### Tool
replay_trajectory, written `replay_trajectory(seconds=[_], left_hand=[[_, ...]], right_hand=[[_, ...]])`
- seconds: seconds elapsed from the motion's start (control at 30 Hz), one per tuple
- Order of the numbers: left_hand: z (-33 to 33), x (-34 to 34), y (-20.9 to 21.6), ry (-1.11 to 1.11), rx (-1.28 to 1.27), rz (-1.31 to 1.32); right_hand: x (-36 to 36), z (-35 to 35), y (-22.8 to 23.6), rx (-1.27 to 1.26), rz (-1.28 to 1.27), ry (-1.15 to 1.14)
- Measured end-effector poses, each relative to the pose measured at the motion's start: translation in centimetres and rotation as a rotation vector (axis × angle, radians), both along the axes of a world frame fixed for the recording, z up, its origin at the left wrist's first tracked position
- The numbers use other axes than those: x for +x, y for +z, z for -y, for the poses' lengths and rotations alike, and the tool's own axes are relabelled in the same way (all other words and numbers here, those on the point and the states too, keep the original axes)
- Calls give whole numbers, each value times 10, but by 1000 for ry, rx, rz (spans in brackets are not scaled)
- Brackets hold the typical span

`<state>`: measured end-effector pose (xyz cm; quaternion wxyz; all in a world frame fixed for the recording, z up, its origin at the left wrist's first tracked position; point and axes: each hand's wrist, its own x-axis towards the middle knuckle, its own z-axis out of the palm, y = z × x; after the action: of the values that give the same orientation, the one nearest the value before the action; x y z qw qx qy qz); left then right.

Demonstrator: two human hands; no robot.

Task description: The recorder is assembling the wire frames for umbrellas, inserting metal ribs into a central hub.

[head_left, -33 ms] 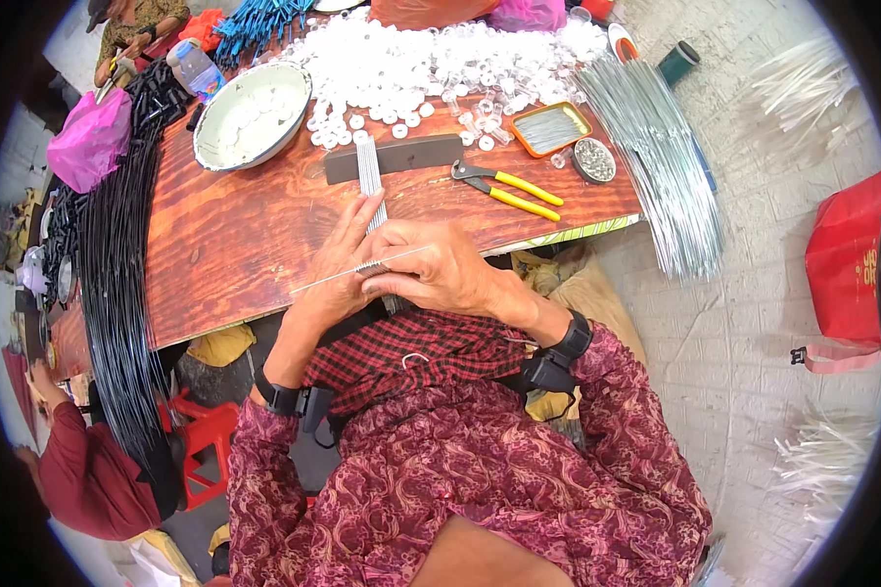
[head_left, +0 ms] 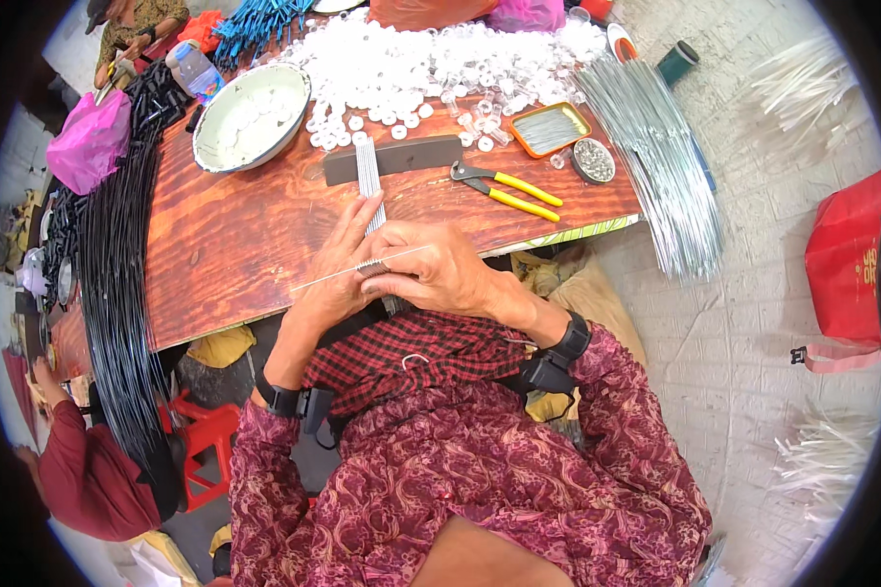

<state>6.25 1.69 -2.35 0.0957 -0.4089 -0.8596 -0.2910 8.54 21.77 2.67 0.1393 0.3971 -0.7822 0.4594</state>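
Observation:
Over the table's near edge, my left hand (head_left: 331, 264) is closed around a flat bundle of thin silvery rods (head_left: 369, 174). The bundle's far end lies across a dark grey bar (head_left: 416, 155), and its near end shows below my hands. My right hand (head_left: 436, 262) presses against the left with thumb and fingers pinched. Between them runs a thin straight wire (head_left: 323, 280), slanting across both hands, with closely wound turns of wire (head_left: 372, 266) at its middle. My fingers hide how the turns sit on the rods.
Yellow-handled pliers (head_left: 509, 191) lie right of the bar. Beyond are an orange-rimmed tin (head_left: 565, 107) of thin pieces, a round tub (head_left: 594, 160), a white basin (head_left: 210, 147) and heaped white discs (head_left: 382, 73). Wire bundles (head_left: 656, 166) hang over the right edge, dark ones (head_left: 117, 245) left. Co-workers sit leftward.

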Motion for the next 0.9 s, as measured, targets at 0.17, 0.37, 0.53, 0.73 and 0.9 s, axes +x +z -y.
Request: replay_trajectory(seconds=[0.17,0.37,0.53,0.73,0.9], left_hand=[[0,6,2,28,-25,-50],[0,6,7,83,-156,-119],[0,3,4,106,-196,-97],[2,6,-2,109,-275,-88],[-3,6,0,156,-311,-58]], right_hand=[[1,3,-1,-20,-22,10],[1,8,-1,-24,-36,7],[4,10,-3,14,15,7],[5,10,-3,-11,-20,25],[-1,-4,-13,115,102,80]])
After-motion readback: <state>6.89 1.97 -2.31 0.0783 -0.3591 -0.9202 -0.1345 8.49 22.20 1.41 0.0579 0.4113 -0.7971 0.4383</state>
